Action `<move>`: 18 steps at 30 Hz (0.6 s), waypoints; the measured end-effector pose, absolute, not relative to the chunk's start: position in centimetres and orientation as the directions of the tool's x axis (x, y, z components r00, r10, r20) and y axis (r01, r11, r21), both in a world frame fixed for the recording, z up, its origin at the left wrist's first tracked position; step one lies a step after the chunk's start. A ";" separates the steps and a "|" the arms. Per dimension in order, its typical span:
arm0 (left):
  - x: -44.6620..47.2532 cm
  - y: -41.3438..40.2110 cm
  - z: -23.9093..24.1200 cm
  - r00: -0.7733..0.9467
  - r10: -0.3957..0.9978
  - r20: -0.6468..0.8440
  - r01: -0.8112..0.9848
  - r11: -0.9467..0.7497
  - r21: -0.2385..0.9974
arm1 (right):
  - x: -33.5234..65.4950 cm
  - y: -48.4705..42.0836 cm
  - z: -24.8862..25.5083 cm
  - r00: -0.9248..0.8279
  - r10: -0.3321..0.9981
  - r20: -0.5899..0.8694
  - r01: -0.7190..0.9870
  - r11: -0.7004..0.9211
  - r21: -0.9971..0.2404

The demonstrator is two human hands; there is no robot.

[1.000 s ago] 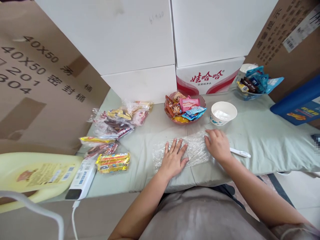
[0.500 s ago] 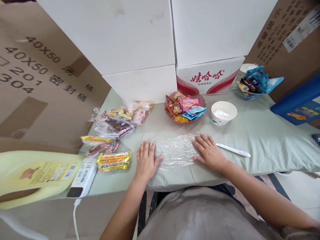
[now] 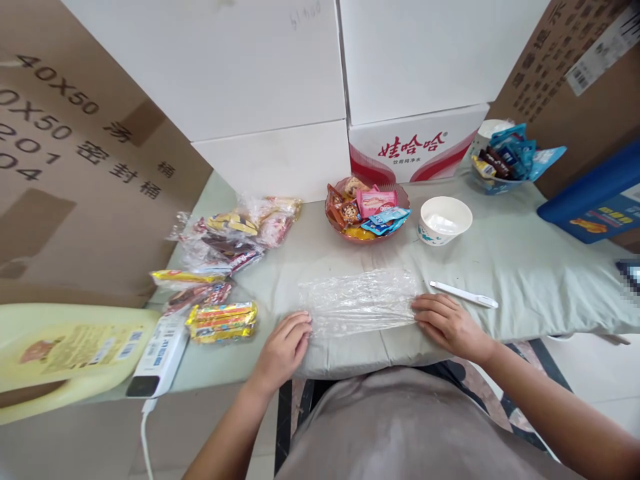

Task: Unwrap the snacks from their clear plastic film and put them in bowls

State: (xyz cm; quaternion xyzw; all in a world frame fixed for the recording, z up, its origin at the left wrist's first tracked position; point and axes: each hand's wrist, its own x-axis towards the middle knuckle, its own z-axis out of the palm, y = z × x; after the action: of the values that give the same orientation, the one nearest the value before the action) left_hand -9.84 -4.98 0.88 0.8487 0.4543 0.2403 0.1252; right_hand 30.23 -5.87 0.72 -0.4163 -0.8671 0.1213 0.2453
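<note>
A clear, crinkled plastic bag lies stretched flat on the cloth-covered table in front of me. At its lower left edge is my left hand, fingers together and closed on the plastic. My right hand grips the right edge the same way; its thumb is hidden. Just beyond the right hand lies a white pen-like cutter. Behind the bag stand a pink glass bowl of wrapped snacks and a white paper bowl with clear plastic inside.
Bagged snacks and a yellow-wrapped pack lie left, beside a white sealing device with a cable and a pale yellow jug. White boxes wall the back. At right are another snack bowl and a blue container.
Both hands have shifted from lying spread on the plastic bag to its outer edges, farther apart, with fingers drawn together. The bag looks wider and flatter. The view has shifted slightly.
</note>
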 end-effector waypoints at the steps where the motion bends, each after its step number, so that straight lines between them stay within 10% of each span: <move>1: -9.8 -4.8 1.0 0.426 0.859 0.283 0.717 -0.512 0.473 | 30.1 -5.8 1.0 -0.512 0.796 0.325 0.656 0.606 -0.451; 10: -7.4 -0.3 0.2 -0.038 0.978 0.204 0.899 -0.055 0.435 | 26.5 -1.9 0.5 -0.075 0.987 0.139 0.874 0.133 -0.468; 18: -6.0 -0.3 1.2 -0.025 0.897 0.441 0.960 -0.101 0.261 | 25.6 -0.7 0.7 -0.091 0.964 0.250 0.924 0.175 -0.340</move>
State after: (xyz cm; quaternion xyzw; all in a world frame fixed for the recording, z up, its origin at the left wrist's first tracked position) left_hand -5.95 -0.34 1.23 0.6955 0.6676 0.2587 -0.0605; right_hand 25.56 -0.72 0.70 -0.6405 -0.7370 0.0473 0.2107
